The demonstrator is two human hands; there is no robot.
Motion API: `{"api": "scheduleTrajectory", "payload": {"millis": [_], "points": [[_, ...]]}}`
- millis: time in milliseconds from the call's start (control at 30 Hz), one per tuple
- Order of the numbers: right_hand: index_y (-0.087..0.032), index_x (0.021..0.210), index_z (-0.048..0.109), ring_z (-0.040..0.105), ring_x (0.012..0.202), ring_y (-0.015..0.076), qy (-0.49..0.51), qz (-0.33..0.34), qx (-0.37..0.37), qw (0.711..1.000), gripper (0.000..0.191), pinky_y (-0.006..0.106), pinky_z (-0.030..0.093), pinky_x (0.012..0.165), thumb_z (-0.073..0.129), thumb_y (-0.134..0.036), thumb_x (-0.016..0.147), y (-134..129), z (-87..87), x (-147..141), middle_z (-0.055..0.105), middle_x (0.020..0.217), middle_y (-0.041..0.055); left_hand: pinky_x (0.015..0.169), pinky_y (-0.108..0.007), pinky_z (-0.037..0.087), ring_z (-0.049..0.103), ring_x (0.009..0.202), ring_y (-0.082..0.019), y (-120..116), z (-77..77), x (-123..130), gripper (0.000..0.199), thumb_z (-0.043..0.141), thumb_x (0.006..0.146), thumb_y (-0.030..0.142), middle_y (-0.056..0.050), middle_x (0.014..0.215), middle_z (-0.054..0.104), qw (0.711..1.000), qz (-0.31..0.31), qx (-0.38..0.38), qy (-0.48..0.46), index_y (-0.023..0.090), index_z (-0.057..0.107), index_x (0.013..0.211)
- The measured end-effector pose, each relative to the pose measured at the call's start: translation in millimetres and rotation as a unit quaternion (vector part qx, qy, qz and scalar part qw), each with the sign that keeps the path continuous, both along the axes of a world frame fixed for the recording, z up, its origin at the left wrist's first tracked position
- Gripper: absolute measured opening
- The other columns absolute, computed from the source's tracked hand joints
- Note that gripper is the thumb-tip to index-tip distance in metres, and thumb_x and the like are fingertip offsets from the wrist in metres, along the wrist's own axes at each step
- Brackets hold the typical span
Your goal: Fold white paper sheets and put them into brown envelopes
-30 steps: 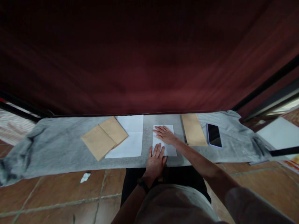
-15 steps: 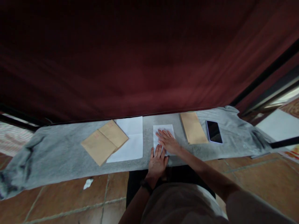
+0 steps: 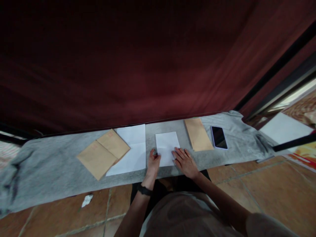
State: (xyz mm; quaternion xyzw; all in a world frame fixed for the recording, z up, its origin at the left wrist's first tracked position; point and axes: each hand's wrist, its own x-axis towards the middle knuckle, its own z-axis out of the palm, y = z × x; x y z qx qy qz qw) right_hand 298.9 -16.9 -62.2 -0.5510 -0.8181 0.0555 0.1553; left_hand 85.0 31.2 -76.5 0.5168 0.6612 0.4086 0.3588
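Observation:
A folded white sheet of paper [image 3: 167,142] lies on the grey cloth in front of me. At its lower left edge is my left hand [image 3: 153,162], its thumb and fingers curled together at the paper's side. My right hand [image 3: 184,161] rests with fingers spread on the lower right edge of the same sheet. To the left, larger white paper [image 3: 137,148] lies partly under two overlapping brown envelopes [image 3: 101,153]. A stack of brown envelopes [image 3: 198,134] sits right of the folded sheet.
A phone [image 3: 219,137] lies right of the envelope stack on the grey cloth [image 3: 54,164]. Behind it hangs a dark red curtain [image 3: 153,79]. A crumpled white scrap [image 3: 87,200] is on the tiled floor. A dark metal bar [image 3: 293,143] crosses at the right.
Both hands have moved apart, off the middle of the folded sheet to its lower left and right edges. My left fingers have curled. The view has shifted slightly.

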Motion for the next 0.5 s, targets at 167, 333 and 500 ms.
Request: {"api": "scheduleTrajectory", "payload": {"millis": [167,333,500], "points": [[-0.025,0.156,0.040,0.038,0.148,0.0248,0.018,0.081,-0.007,0.997,0.059,0.051,0.021,0.126,0.051,-0.047,0.102,-6,2.3,8,0.042,0.160,0.0070,0.064,-0.029,0.053,0.067,0.063,-0.018,-9,7.6,-7,0.066,0.056,0.079,0.014,0.002,0.069,0.068,0.997,-0.034,-0.074,-0.009,0.014,0.048,0.144],[-0.026,0.149,0.050,0.048,0.142,0.0225,0.027,0.100,0.010,0.995,0.050,0.049,0.028,0.124,0.056,-0.030,0.099,-9,-2.5,12,0.050,0.154,0.0065,0.076,-0.034,0.057,0.070,0.076,-0.020,-21,24.6,-15,0.048,0.059,0.083,0.019,-0.002,0.079,0.071,0.995,-0.037,-0.061,0.064,0.015,0.061,0.131],[-0.024,0.146,0.053,0.052,0.139,0.0229,0.035,0.108,0.035,0.993,0.051,0.050,0.030,0.123,0.057,-0.020,0.095,-8,-7.0,11,0.053,0.152,0.0071,0.112,-0.050,0.045,0.053,0.135,-0.028,-33,40.6,13,0.041,0.047,0.101,0.033,-0.013,0.146,0.056,0.946,-0.079,0.132,0.286,0.023,0.056,0.139]]}}
